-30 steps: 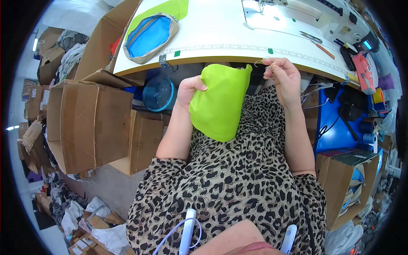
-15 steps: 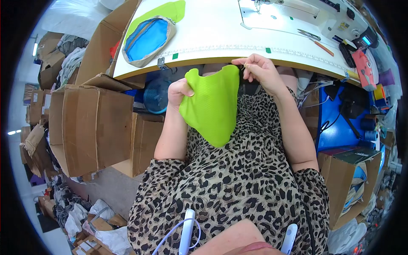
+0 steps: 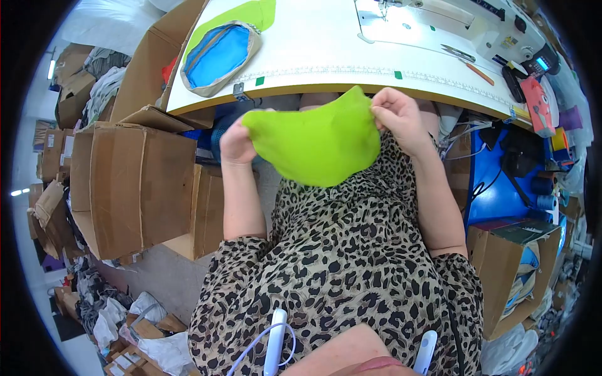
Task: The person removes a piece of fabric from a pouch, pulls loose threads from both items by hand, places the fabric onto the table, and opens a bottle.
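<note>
Your left hand point(image 3: 237, 144) had its fingertips hidden behind the motion-blurred green fabric point(image 3: 313, 149). The top edge cut off your sewing machine point(image 3: 495, 45), whose display point(image 3: 543, 64) was too small to read.

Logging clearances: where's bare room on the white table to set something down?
White tabletop between blue-lined pouch and sewing machine, behind the printed ruler. Crowded: right end, with snips and pink item; front edge, near the held green fabric.
</note>
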### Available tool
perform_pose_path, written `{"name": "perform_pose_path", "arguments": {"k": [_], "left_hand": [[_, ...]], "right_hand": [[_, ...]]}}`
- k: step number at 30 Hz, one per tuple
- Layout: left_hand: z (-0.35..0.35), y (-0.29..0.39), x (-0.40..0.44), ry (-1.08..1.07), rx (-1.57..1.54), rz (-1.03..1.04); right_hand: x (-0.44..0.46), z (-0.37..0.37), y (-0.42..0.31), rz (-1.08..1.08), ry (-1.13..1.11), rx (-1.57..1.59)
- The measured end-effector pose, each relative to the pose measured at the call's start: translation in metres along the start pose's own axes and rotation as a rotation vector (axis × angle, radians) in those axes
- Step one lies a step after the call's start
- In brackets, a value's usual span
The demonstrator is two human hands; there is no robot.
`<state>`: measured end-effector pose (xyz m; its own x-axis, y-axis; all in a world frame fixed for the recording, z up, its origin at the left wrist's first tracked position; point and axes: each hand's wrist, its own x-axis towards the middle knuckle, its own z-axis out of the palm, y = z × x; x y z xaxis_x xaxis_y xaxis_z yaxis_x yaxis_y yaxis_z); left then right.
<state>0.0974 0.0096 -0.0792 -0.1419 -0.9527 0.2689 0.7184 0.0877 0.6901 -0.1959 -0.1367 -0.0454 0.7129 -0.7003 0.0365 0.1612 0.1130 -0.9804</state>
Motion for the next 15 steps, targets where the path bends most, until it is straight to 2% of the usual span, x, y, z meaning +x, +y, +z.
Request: {"name": "perform_pose_path", "arguments": {"k": [1,2,4,6,7,8,10,11,15], "left_hand": [[0.009,0.010,-0.001,0.120,0.090,0.002],[0.001,0.016,0.000,0.003,0.127,0.004],[0.016,0.024,0.010,0.084,0.535,-0.075],[0.043,0.017,0.031,-0.063,0.797,-0.089],[0.061,0.015,0.043,-0.138,0.970,-0.166],[0.077,0.005,0.048,-0.046,0.989,-0.263],[0.086,-0.013,0.059,0.073,1.036,-0.279],[0.087,-0.019,0.062,0.147,0.930,-0.310],[0.084,-0.033,0.066,0.199,0.685,-0.246]], "right_hand": [[-0.004,-0.001,-0.005,-0.011,0.020,-0.030],[-0.007,-0.002,-0.008,-0.023,0.040,-0.060],[-0.011,0.001,-0.014,-0.015,0.036,-0.108],[-0.012,0.007,-0.015,-0.006,0.033,-0.141],[-0.011,0.007,-0.012,-0.005,0.018,-0.144],[-0.009,0.006,-0.005,-0.018,0.025,-0.134],[-0.010,0.007,-0.006,-0.022,0.059,-0.137],[-0.011,0.006,-0.007,-0.020,0.060,-0.142],[-0.016,0.004,-0.008,-0.101,0.170,-0.148]]}}
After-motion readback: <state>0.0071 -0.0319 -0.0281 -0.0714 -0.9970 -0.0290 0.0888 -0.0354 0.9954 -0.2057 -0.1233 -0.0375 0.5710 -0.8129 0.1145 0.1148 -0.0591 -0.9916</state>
